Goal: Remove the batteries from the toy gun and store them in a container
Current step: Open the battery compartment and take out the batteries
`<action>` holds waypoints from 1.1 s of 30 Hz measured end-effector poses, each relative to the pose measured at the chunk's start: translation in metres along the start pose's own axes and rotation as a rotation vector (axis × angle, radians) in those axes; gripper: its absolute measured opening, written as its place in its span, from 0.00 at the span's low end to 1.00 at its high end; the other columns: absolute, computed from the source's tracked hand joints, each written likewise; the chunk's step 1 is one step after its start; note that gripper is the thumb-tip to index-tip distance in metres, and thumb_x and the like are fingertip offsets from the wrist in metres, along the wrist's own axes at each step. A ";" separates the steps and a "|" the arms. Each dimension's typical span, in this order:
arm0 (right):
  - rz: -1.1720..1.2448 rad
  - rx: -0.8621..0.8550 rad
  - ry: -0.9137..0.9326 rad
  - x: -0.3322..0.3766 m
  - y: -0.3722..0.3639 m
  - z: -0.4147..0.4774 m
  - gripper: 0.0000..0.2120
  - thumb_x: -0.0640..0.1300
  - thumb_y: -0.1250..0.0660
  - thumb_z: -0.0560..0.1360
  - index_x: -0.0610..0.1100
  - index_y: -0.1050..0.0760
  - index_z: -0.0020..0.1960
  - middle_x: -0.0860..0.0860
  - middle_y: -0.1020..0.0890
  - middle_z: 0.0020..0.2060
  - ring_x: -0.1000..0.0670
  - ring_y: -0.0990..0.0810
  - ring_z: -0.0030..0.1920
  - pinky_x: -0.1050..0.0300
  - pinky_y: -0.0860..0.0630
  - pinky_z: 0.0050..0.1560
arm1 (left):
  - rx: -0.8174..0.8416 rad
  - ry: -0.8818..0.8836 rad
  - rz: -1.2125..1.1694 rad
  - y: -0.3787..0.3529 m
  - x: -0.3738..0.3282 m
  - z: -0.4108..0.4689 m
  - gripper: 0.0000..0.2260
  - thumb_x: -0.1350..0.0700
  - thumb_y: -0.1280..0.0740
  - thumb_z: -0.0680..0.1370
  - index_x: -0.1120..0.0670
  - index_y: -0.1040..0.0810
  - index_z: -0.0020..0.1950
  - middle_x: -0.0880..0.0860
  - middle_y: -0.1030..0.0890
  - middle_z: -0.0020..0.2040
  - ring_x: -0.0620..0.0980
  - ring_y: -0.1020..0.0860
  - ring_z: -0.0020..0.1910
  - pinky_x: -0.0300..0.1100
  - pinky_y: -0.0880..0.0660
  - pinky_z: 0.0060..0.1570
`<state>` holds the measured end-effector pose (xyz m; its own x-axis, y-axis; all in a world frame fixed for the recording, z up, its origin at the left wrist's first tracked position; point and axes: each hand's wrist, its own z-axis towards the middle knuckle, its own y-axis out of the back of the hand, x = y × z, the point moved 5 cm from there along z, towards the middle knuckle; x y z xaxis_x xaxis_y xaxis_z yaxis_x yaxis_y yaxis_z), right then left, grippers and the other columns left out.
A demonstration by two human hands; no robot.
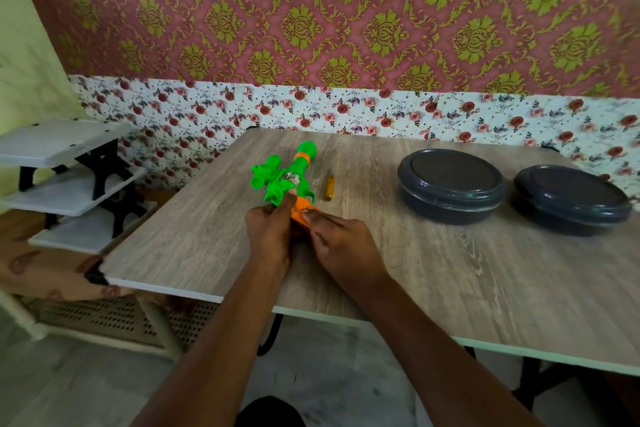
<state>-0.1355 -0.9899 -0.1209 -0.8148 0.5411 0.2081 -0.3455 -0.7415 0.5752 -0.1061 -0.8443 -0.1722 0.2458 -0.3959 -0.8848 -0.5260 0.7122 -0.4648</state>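
Note:
A green toy gun (282, 174) with an orange grip lies on the wooden table (433, 260), muzzle pointing away from me. My left hand (268, 232) grips the near end of the gun, thumb up against the green body. My right hand (341, 244) holds the orange grip from the right, fingers curled on it. A small yellow screwdriver (329, 187) lies just right of the gun. Two dark round lidded containers stand to the right, the nearer container (450, 184) and the farther-right container (571, 199), both closed. No batteries are visible.
A white tiered rack (65, 180) on black brackets stands left of the table. Patterned wallpaper backs the table. The near table edge runs diagonally below my forearms.

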 end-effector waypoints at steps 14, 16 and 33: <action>-0.054 0.003 -0.271 -0.063 0.067 -0.024 0.13 0.39 0.36 0.74 0.40 0.13 0.51 0.46 0.12 0.51 0.46 0.13 0.52 0.50 0.18 0.56 | -0.024 0.020 0.093 -0.005 0.001 0.002 0.11 0.56 0.29 0.82 0.59 0.19 0.42 0.50 0.16 0.31 0.51 0.14 0.34 0.51 0.15 0.36; -0.038 0.165 -0.392 -0.075 0.059 -0.031 0.16 0.38 0.37 0.73 0.41 0.13 0.53 0.47 0.12 0.54 0.46 0.14 0.57 0.45 0.19 0.60 | -0.021 0.010 0.120 -0.004 0.001 0.003 0.10 0.55 0.28 0.82 0.59 0.19 0.44 0.52 0.16 0.33 0.54 0.14 0.37 0.53 0.15 0.39; 0.063 0.264 -0.388 -0.058 0.051 -0.013 0.10 0.36 0.32 0.79 0.40 0.15 0.58 0.44 0.13 0.54 0.46 0.16 0.56 0.57 0.25 0.62 | -0.103 0.020 0.140 -0.001 0.001 0.003 0.12 0.55 0.26 0.80 0.60 0.19 0.40 0.60 0.19 0.38 0.58 0.16 0.39 0.63 0.15 0.45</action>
<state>-0.1124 -1.0641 -0.1144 -0.5786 0.6443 0.5001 -0.1299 -0.6782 0.7233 -0.1023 -0.8437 -0.1727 0.1487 -0.3087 -0.9395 -0.6348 0.6987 -0.3300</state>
